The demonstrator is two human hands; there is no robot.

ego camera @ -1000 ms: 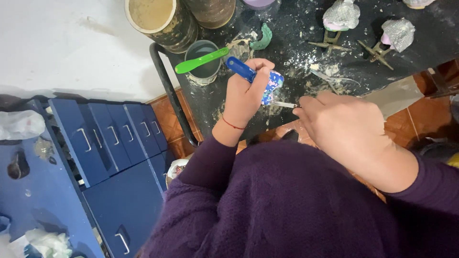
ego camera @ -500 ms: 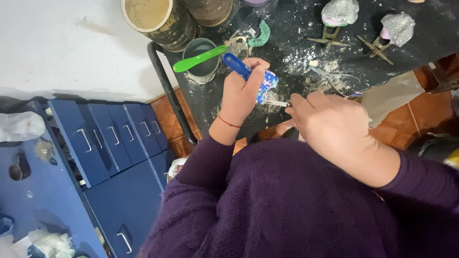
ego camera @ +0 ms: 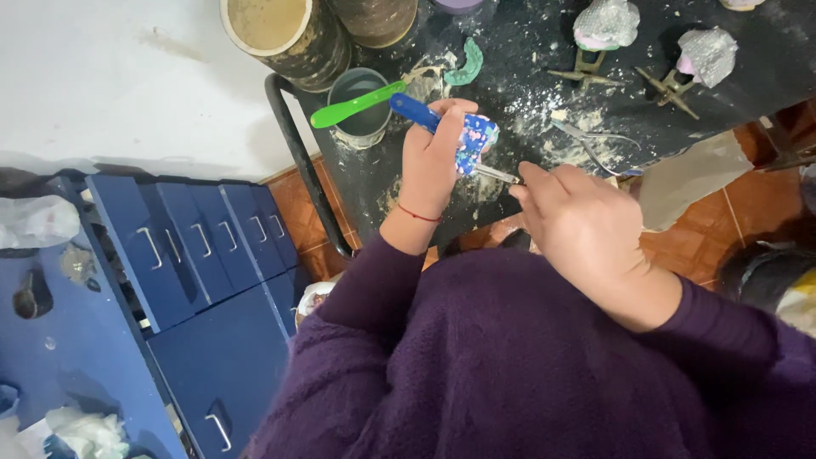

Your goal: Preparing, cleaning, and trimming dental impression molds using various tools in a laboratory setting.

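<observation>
- The small cup (ego camera: 361, 100) is standing on the desk (ego camera: 527, 51), near its edge.
- The spatula (ego camera: 355, 104) is lying across the cup's rim.
- Two big tubs (ego camera: 285, 34) are sitting just behind the cup.
- The drawer cabinet (ego camera: 200, 255) is standing on the floor, left of the cup.
- The left hand (ego camera: 433, 157) is hovering right of the cup, the right hand (ego camera: 586, 234) farther right.

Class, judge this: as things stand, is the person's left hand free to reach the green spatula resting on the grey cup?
Probably not: the left hand is already gripping a blue-handled patterned piece, though the green spatula lies close with nothing between.
</observation>
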